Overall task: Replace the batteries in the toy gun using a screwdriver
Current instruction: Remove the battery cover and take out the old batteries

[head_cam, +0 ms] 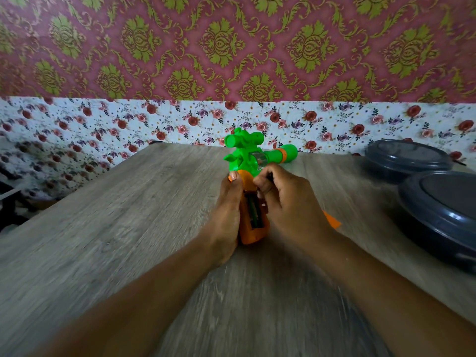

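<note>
Both my hands are on the gun (253, 199), butt toward me on the desk (128, 215), barrel pointing away. Left hand (226, 215) wraps the grip; right fingers (260, 185) curl beside the open battery bay (253, 210), maybe holding something dark, can't tell.

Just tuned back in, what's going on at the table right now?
A person is working on a green and orange toy gun standing on its muzzle end on the wooden table. The left hand grips the orange handle, whose battery compartment is open. The right hand reaches its fingers to that opening. Two dark round lids sit at the right.
</note>
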